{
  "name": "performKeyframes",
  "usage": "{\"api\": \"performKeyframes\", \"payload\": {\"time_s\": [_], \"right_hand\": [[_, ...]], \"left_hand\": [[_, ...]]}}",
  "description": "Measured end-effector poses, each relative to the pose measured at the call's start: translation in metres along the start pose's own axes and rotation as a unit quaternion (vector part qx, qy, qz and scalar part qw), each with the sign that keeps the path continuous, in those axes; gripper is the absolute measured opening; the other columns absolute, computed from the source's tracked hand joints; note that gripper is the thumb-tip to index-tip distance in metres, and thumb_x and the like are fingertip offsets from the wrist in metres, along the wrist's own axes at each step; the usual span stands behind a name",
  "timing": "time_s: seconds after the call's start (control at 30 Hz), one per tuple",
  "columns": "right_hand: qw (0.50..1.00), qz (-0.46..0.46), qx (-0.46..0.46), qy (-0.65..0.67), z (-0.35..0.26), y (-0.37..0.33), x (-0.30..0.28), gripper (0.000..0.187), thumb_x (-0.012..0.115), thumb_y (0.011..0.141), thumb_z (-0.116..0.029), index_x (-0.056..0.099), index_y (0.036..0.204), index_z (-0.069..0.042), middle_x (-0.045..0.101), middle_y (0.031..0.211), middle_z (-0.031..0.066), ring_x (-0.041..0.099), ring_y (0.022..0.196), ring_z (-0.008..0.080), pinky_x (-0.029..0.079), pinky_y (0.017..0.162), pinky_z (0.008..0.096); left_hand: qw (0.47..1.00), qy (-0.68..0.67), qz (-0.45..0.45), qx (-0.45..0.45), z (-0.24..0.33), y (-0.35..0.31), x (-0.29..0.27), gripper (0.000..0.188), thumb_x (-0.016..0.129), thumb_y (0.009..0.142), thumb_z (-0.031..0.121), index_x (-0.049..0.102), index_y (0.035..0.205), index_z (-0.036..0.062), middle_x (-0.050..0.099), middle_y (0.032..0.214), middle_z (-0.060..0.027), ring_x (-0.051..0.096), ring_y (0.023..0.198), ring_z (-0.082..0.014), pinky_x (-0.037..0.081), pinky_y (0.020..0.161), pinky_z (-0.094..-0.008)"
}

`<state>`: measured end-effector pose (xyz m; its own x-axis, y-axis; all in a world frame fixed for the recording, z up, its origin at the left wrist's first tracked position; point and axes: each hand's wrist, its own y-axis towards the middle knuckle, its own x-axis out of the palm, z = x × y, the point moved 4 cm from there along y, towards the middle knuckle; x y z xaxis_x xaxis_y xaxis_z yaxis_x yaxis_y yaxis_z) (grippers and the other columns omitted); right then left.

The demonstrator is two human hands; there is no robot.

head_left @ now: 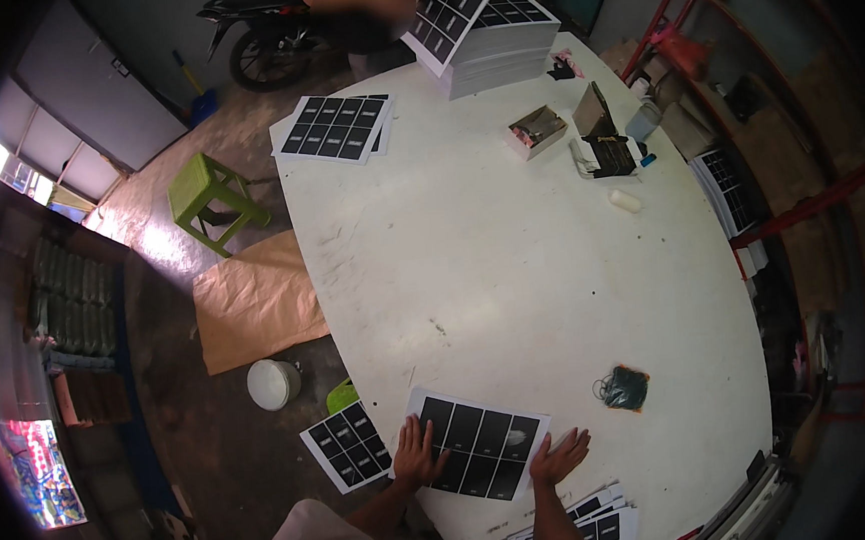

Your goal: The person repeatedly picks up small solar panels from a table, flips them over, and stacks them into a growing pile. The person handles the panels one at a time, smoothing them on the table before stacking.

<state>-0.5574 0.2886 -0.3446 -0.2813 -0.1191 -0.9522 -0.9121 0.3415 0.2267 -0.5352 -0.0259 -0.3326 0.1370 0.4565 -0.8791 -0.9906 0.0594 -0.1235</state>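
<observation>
In front of me on the white table lies a sheet (475, 446) printed with a grid of black rectangles, with a pale smudge or glare toward its right side. My left hand (419, 456) rests on its left edge, fingers stretched out. Beside its right edge, my right hand (558, 458) is spread with the fingers pointing away to the right; nothing is in it. A loose pile of similar sheets (602, 536) sits near my right forearm, partly covered by it. To the left of my left hand is another printed sheet (350, 446), by the table's edge.
At the far end, another person's blurred arm (359, 2) is near a raised sheet (452, 13) over a tall paper stack (498, 62). Printed sheets (332, 128), a small open box (537, 130) and a dark green packet (625, 388) lie on the table (492, 256). A green stool (209, 193) stands left.
</observation>
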Motion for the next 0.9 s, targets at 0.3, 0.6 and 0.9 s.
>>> {"api": "performKeyframes", "payload": {"time_s": [0.3, 0.6, 0.9], "right_hand": [[1.000, -0.005, -0.010, 0.000, 0.0049, -0.0019, 0.0047, 0.070, 0.059, 0.095, -0.036, 0.031, 0.147, 0.001, 0.030, 0.151, 0.0313, 0.028, 0.142, 0.0484, 0.021, 0.114, 0.0632], [1.000, -0.010, -0.009, -0.009, 0.0029, -0.0018, 0.0024, 0.070, 0.058, 0.095, -0.037, 0.030, 0.147, 0.001, 0.030, 0.151, 0.0316, 0.028, 0.142, 0.0481, 0.021, 0.115, 0.0629], [1.000, -0.014, -0.001, -0.004, 0.0034, -0.0021, 0.0015, 0.069, 0.057, 0.096, -0.038, 0.031, 0.147, 0.000, 0.031, 0.151, 0.0309, 0.028, 0.142, 0.0485, 0.022, 0.114, 0.0633]], "left_hand": [[1.000, 0.006, -0.009, -0.008, -0.0017, -0.0003, 0.0033, 0.083, 0.061, 0.091, 0.050, 0.035, 0.146, -0.0064, 0.026, 0.151, -0.0393, 0.025, 0.144, -0.0507, 0.023, 0.117, -0.0551], [1.000, -0.001, 0.010, 0.004, -0.0001, -0.0005, 0.0004, 0.082, 0.062, 0.091, 0.049, 0.036, 0.145, -0.0072, 0.028, 0.149, -0.0405, 0.028, 0.142, -0.0529, 0.026, 0.115, -0.0579], [1.000, 0.004, 0.006, 0.009, -0.0016, -0.0018, 0.0035, 0.084, 0.062, 0.091, 0.049, 0.033, 0.147, -0.0066, 0.025, 0.150, -0.0404, 0.026, 0.142, -0.0530, 0.025, 0.115, -0.0586]]}}
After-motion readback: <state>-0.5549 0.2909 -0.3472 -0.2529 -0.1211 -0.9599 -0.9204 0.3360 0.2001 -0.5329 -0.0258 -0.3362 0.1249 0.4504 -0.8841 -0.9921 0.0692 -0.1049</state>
